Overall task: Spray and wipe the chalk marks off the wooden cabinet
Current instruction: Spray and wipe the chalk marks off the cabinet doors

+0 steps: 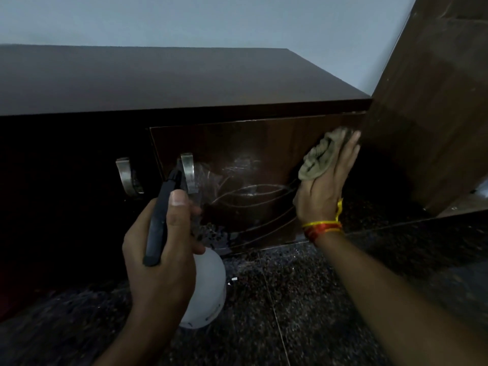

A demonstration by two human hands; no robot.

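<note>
Plainly, the white chalk marks (237,186), looping lines and a smeared patch, sit at the centre of the frame on the dark brown wooden cabinet door (253,143), between the two hands. They look wet in places but are far from gone, so I judge the wiping has barely begun. At centre right, the right hand (324,186) presses a crumpled grey-brown cloth (319,157) flat against the door with its palm and fingers, near the door's right edge, seemingly ready to sweep leftward over the chalk. At lower centre, the left hand (161,247) is wrapped around the black-headed, white-bodied plastic spray bottle (206,283), thumb resting on top, nozzle aimed at the marks beside the curved silver metal handle (188,170). Below lies a speckled dark stone floor (303,299).
</note>
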